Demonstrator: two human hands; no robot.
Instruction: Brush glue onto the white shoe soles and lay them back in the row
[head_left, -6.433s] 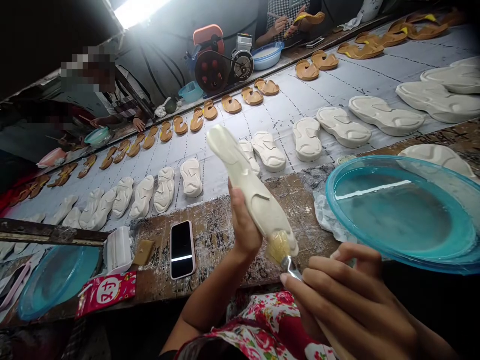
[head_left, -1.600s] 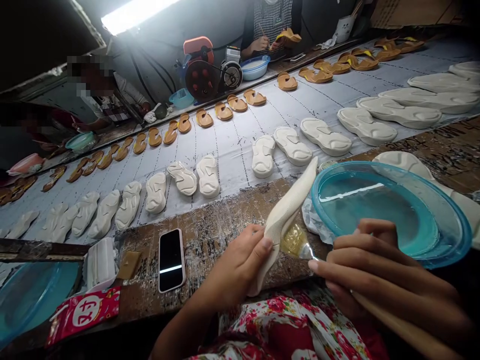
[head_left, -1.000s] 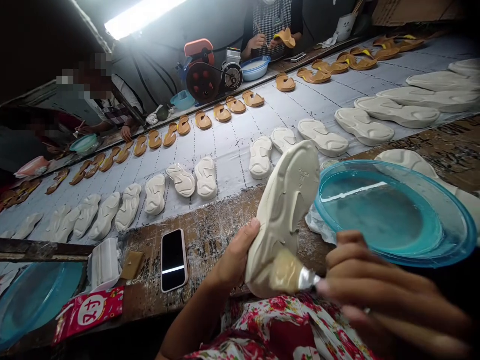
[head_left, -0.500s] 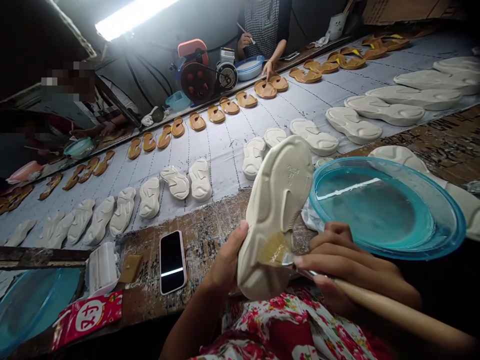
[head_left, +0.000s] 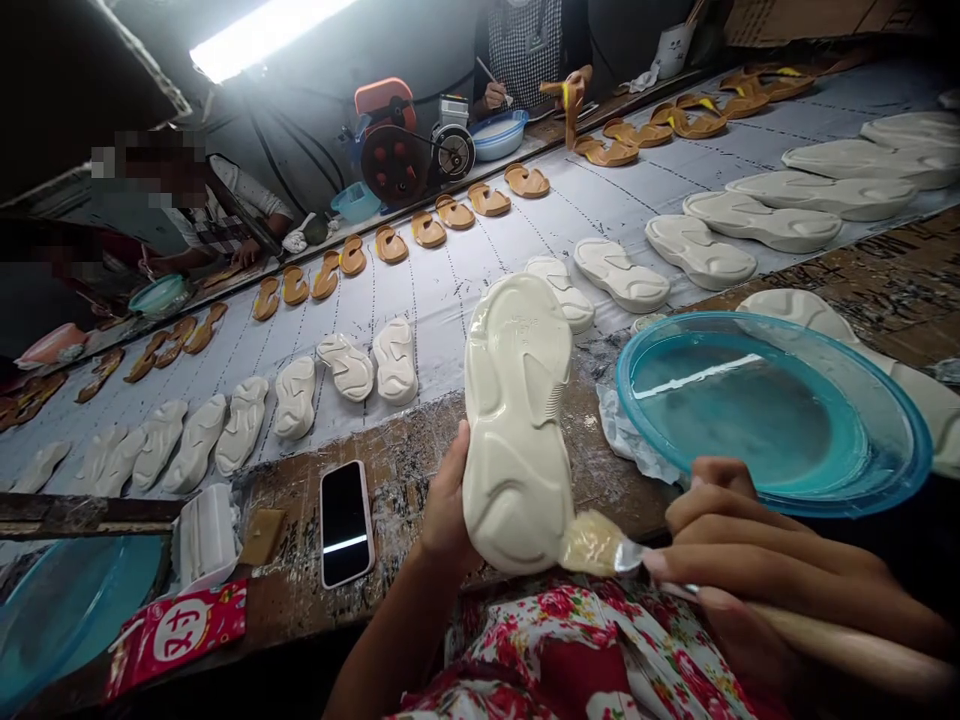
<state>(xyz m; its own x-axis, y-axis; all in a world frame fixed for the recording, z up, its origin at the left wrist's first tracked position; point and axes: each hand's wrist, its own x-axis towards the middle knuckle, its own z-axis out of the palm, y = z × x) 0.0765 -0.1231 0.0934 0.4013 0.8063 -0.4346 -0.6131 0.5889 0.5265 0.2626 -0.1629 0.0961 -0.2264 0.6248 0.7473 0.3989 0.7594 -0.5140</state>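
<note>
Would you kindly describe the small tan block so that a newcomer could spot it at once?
Start at the brown near worktop and find the dark-screened phone lying on it. Just left of the phone, between it and the white box, is the block. It is squarish, plain tan, and smaller than either neighbour.

On the near ledge (head_left: 420,450), a smartphone (head_left: 347,523) lies left of the held shoe sole (head_left: 517,430), with a packet (head_left: 178,638) and a box (head_left: 206,535) farther left; right of the sole are a brush (head_left: 596,545) and, beyond it, a large basin (head_left: 904,410). Past the ledge, loose soles (head_left: 295,397) line the cloth (head_left: 450,290), with sandal pieces (head_left: 391,243) behind them. Across the cloth, a machine (head_left: 394,160) stands between two smaller basins (head_left: 501,148).
</note>
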